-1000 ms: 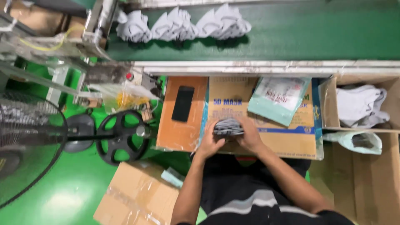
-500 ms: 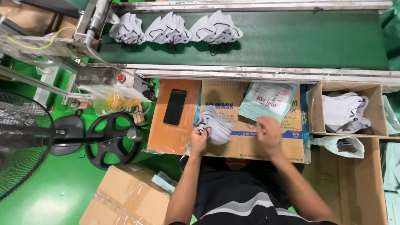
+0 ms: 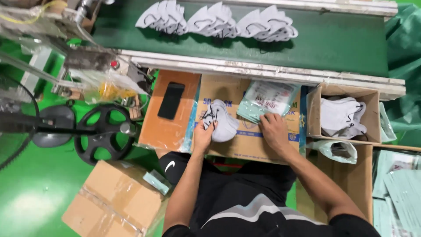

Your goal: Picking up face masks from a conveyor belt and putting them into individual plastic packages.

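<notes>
Reaching farther right than 0.5 s ago, the right hand (image 3: 272, 131) touches the pouches (image 3: 267, 100), fingers flat, nothing bagged yet, while the left hand (image 3: 203, 136) grips the mask stack (image 3: 222, 123).

Bare forearms, lower centre of frame. Black short-sleeved shirt (image 3: 245, 206) with grey and white chest stripes. Black shorts (image 3: 175, 166) bearing a small white mark.
</notes>
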